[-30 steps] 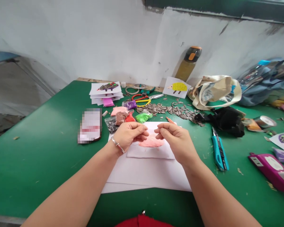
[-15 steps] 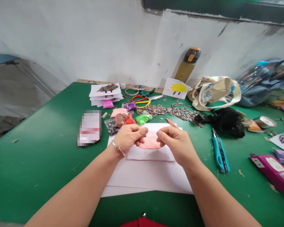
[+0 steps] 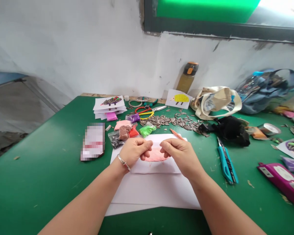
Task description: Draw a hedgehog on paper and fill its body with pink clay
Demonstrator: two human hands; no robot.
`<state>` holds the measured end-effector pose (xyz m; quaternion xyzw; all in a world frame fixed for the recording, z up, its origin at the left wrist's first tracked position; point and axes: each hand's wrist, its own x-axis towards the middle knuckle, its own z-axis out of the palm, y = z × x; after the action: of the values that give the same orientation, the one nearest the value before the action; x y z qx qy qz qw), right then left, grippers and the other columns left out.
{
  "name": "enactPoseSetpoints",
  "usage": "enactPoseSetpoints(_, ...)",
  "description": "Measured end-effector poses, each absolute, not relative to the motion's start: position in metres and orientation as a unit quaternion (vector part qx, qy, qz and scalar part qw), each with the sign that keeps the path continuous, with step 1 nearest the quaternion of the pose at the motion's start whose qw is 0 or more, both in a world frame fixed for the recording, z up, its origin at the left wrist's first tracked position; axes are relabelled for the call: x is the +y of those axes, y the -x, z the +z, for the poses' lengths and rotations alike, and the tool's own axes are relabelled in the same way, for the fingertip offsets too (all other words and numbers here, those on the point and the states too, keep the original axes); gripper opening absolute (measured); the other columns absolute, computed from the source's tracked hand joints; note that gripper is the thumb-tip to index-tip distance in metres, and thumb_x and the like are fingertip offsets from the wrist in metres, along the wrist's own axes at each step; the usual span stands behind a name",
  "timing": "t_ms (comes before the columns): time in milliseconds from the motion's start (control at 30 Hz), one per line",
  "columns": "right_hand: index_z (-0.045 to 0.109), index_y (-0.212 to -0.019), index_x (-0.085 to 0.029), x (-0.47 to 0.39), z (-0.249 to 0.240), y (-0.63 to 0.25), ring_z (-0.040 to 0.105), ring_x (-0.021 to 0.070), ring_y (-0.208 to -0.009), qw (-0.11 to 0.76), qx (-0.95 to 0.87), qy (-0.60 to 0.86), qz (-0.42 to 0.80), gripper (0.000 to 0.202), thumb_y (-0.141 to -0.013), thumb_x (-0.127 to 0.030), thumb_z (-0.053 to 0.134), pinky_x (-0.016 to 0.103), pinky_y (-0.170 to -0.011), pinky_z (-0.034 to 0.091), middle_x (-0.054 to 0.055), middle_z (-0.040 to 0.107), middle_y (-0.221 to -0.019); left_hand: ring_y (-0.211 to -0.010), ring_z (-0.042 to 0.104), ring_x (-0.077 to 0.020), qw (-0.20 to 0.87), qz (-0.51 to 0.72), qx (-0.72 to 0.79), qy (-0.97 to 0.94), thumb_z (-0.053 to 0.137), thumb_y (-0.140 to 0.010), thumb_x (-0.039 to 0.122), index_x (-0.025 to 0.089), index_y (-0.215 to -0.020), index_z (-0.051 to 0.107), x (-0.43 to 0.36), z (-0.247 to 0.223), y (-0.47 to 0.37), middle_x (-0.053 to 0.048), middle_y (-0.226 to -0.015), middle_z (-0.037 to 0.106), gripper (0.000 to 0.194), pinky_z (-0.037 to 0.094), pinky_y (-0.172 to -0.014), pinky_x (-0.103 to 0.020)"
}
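My left hand (image 3: 136, 150) and my right hand (image 3: 178, 153) face each other, a small gap apart, over a white card (image 3: 139, 168). In both, thumb and fingers are pinched together; anything between them is hidden or too small to make out. Below and between the hands, a flat pink clay shape (image 3: 159, 155) lies on the card, with short drawn legs under it. The card rests on larger white paper (image 3: 152, 192). An orange pencil (image 3: 176, 133) lies just beyond my right hand. Bags of soft clay, including green clay (image 3: 147, 130) and brown clay (image 3: 124, 132), sit beyond my left hand.
Sunflower seeds (image 3: 161, 120) spread behind the card, near scissors (image 3: 159, 108). A blue utility knife (image 3: 227, 163) and a magenta case (image 3: 281, 181) lie right; a blurred phone-like object (image 3: 93, 142) lies left. A bottle (image 3: 187, 78) and a hedgehog picture (image 3: 178, 99) stand at the wall.
The view has tilted up, so the table sits lower and more of the window frame shows. Both hands keep their pinch over the pink clay, with hardly any other shift.
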<state>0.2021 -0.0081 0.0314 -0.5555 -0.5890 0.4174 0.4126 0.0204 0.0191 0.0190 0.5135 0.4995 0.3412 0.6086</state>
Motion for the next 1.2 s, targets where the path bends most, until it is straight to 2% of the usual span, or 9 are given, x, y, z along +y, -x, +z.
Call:
enactPoseSetpoints(133, 0.066, -0.07, -0.019, -0.0098, 0.0333, -0.2003, 0.063, 0.0138, -0.056, 0.413, -0.58, 0.555, 0.43, 0.018, -0.083, -0.029, 0.059, 0.037, -0.077, 0.052, 0.0, 0.069, -0.064, -0.043, 0.051, -0.007, 0.617, 0.333, 0.491, -0.517, 0.072, -0.073, 0.041, 0.013, -0.062, 0.064, 0.0164, 0.0224, -0.0224, 0.0, -0.053, 0.062, 0.031, 0.041, -0.045, -0.019)
enactPoseSetpoints(200, 0.068, -0.08, -0.019, -0.0102, 0.0323, -0.1992, 0.066, 0.0153, -0.062, 0.416, -0.573, 0.552, 0.439, 0.011, -0.082, -0.027, 0.06, 0.037, -0.076, 0.053, 0.002, 0.072, -0.073, -0.052, 0.057, -0.0092, 0.627, 0.331, 0.48, -0.516, 0.073, -0.072, 0.034, 0.013, -0.07, 0.068, 0.0147, 0.0248, -0.0235, -0.003, -0.063, 0.067, 0.021, 0.048, -0.053, -0.021)
enactPoseSetpoints(300, 0.068, -0.088, -0.02, -0.0101, 0.0301, -0.1986, 0.068, 0.0168, -0.068, 0.42, -0.575, 0.546, 0.441, 0.014, -0.082, -0.027, 0.059, 0.037, -0.077, 0.053, 0.004, 0.074, -0.08, -0.059, 0.061, -0.0111, 0.633, 0.325, 0.472, -0.52, 0.072, -0.074, 0.03, 0.013, -0.079, 0.071, 0.0133, 0.027, -0.0246, -0.004, -0.072, 0.07, 0.018, 0.052, -0.06, -0.023)
enactPoseSetpoints(500, 0.067, -0.076, -0.02, -0.0101, 0.0316, -0.1991, 0.064, 0.0144, -0.057, 0.401, -0.591, 0.545, 0.439, 0.017, -0.084, -0.031, 0.057, 0.038, -0.076, 0.053, 0.001, 0.072, -0.072, -0.045, 0.056, -0.0093, 0.625, 0.31, 0.481, -0.531, 0.072, -0.074, 0.041, 0.013, -0.064, 0.065, 0.0142, 0.0263, -0.024, -0.002, -0.057, 0.064, 0.03, 0.045, -0.047, -0.02)
enactPoseSetpoints(667, 0.067, -0.073, -0.02, -0.0106, 0.0316, -0.1987, 0.065, 0.0154, -0.06, 0.395, -0.593, 0.545, 0.442, 0.02, -0.084, -0.033, 0.057, 0.039, -0.078, 0.052, 0.002, 0.072, -0.073, -0.04, 0.049, -0.007, 0.609, 0.307, 0.491, -0.542, 0.069, -0.075, 0.042, 0.013, -0.058, 0.063, 0.014, 0.026, -0.0242, -0.001, -0.05, 0.061, 0.034, 0.038, -0.042, -0.018)
enactPoseSetpoints(867, 0.07, -0.091, -0.021, -0.01, 0.0269, -0.1987, 0.069, 0.0186, -0.073, 0.414, -0.578, 0.554, 0.433, 0.018, -0.081, -0.032, 0.06, 0.042, -0.087, 0.05, 0.003, 0.074, -0.08, -0.057, 0.06, -0.0115, 0.634, 0.327, 0.468, -0.522, 0.072, -0.072, 0.031, 0.014, -0.077, 0.071, 0.0122, 0.0255, -0.0262, -0.002, -0.066, 0.067, 0.018, 0.051, -0.058, -0.024)
enactPoseSetpoints(933, 0.071, -0.089, -0.021, -0.0097, 0.027, -0.1989, 0.069, 0.0188, -0.073, 0.412, -0.589, 0.551, 0.423, 0.018, -0.082, -0.032, 0.059, 0.042, -0.086, 0.05, 0.003, 0.074, -0.078, -0.059, 0.061, -0.0119, 0.636, 0.325, 0.47, -0.519, 0.072, -0.072, 0.03, 0.014, -0.079, 0.072, 0.0122, 0.026, -0.0265, -0.003, -0.068, 0.068, 0.018, 0.052, -0.059, -0.024)
enactPoseSetpoints(1033, 0.07, -0.078, -0.022, -0.0093, 0.0285, -0.1996, 0.066, 0.017, -0.064, 0.4, -0.601, 0.552, 0.418, 0.019, -0.084, -0.034, 0.057, 0.042, -0.084, 0.051, 0.001, 0.071, -0.07, -0.052, 0.059, -0.0109, 0.625, 0.317, 0.484, -0.524, 0.072, -0.073, 0.034, 0.014, -0.068, 0.069, 0.0131, 0.0267, -0.0263, -0.003, -0.062, 0.067, 0.021, 0.049, -0.054, -0.022)
enactPoseSetpoints(1200, 0.062, -0.061, -0.021, -0.0088, 0.0302, -0.2013, 0.058, 0.0137, -0.054, 0.382, -0.617, 0.56, 0.399, 0.03, -0.086, -0.035, 0.055, 0.04, -0.081, 0.05, -0.002, 0.064, -0.057, -0.039, 0.049, -0.0068, 0.6, 0.301, 0.506, -0.541, 0.069, -0.076, 0.037, 0.014, -0.056, 0.062, 0.0144, 0.0259, -0.0257, 0.0, -0.048, 0.061, 0.031, 0.036, -0.041, -0.018)
